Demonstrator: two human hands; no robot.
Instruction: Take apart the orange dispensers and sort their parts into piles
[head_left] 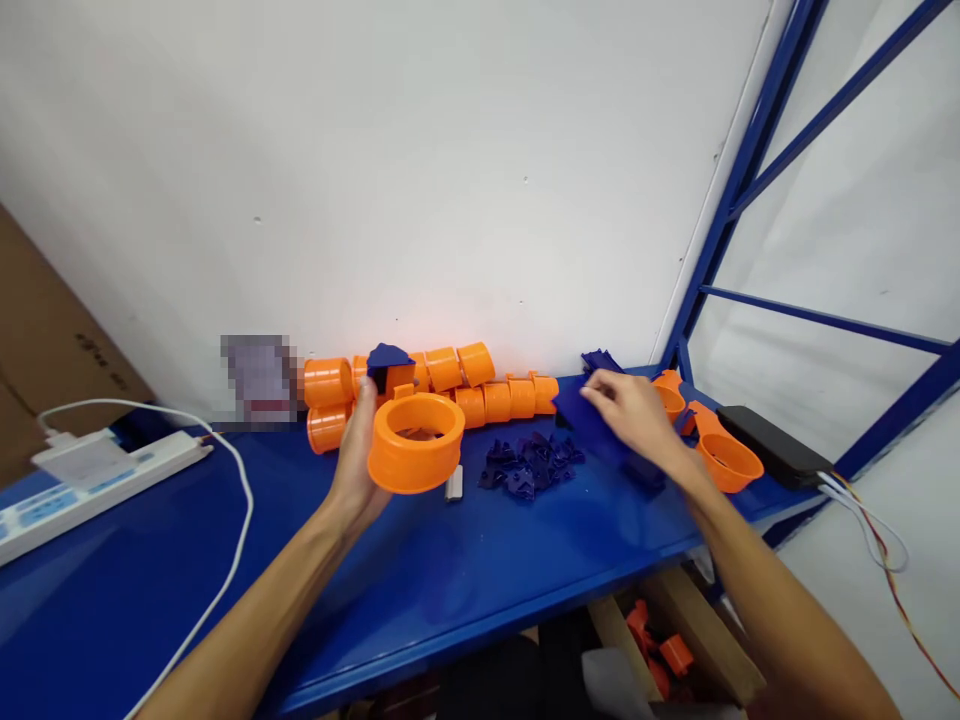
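Observation:
My left hand (358, 455) is closed around an orange plastic ring-shaped holder (415, 470), raised above the table. At the holder's back stands an orange tab, with a dark blue plastic piece (390, 355) above it. To the right, my right hand (630, 405) has its fingers pinched together over a flat blue piece (581, 418). Whether the fingertips grip this piece or something smaller cannot be made out. Between the hands lies a heap of small dark blue plastic pieces (531, 465). Beside the heap is a small pale block (454, 484).
Orange rings (472, 405) line the wall in two rows. More orange holders (729, 462) and a black power bank (776, 445) sit right. A white power strip (97, 490) with a cable lies left on the blue table (450, 585). Below, a box (694, 610) holds orange parts.

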